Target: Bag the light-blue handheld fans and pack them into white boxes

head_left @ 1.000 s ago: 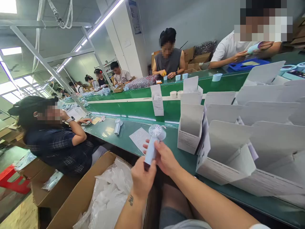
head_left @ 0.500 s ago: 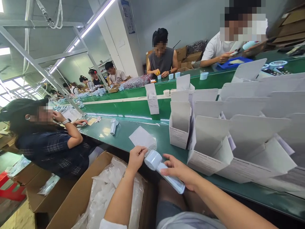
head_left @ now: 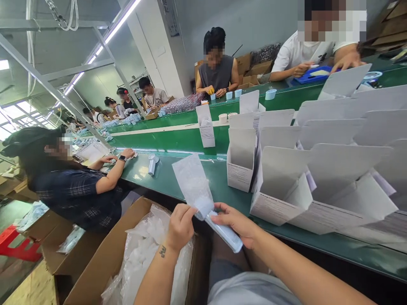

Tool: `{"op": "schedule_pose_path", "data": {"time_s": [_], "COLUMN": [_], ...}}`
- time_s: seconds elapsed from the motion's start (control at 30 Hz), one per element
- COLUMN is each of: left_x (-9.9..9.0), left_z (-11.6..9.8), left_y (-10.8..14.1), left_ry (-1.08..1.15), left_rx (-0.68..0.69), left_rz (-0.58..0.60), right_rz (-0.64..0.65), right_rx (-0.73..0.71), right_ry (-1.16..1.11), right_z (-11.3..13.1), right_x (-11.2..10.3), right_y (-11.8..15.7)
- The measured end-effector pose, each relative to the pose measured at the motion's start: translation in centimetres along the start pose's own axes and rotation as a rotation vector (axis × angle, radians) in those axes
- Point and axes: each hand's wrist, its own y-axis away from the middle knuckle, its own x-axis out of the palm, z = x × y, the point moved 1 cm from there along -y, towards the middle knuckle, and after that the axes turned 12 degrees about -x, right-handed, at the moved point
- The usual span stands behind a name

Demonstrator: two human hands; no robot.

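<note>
My right hand (head_left: 233,222) grips a light-blue handheld device (head_left: 224,232) near the top of its long handle. It has a round, drum-like head and resembles a small handheld fan. A translucent plastic bag (head_left: 191,176) reaches over that head, its far end lying out toward the green bench. Pinched fingers of my left hand (head_left: 182,224) hold the bag's edge beside the head. The handle sticks out of the bag toward my lap. Another light-blue device (head_left: 152,164) of the same shape rests on the bench to the left.
Open white boxes (head_left: 280,199) stand in rows at the right. A single white box (head_left: 206,127) stands farther back. A carton (head_left: 92,262) of clear plastic bags (head_left: 149,254) is by my left arm. A co-worker (head_left: 73,182) sits at the left; others work across the green bench (head_left: 140,178).
The bag has come up over the device's round head, which was bare before. My left hand has turned with the bag's edge. The co-worker at left has lowered a hand to the bench.
</note>
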Motion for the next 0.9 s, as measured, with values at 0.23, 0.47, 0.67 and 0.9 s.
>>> {"op": "schedule_pose_path", "data": {"time_s": [0.23, 0.47, 0.67, 0.9], "left_x": [2.6, 0.1, -1.3, -3.4], "left_z": [-3.6, -4.2, -4.3, -5.2], "left_y": [2.7, -1.1, -2.9, -5.5], "left_ry": [0.088, 0.189, 0.196, 0.186], "left_rx": [-0.154, -0.39, -0.468, -0.384], "left_rz": [-0.022, 0.02, 0.107, 0.214], "right_rz": [-0.075, -0.076, -0.074, -0.055], "right_rx": [-0.004, 0.213, 0.311, 0.189], "right_ry": [-0.061, -0.196, -0.294, -0.155], "right_z": [-0.2, 1.3, 3.8, 5.2], "right_x": [0.3, 1.5, 2.9, 4.8], "right_y": [0.4, 0.8, 1.4, 2.0]}}
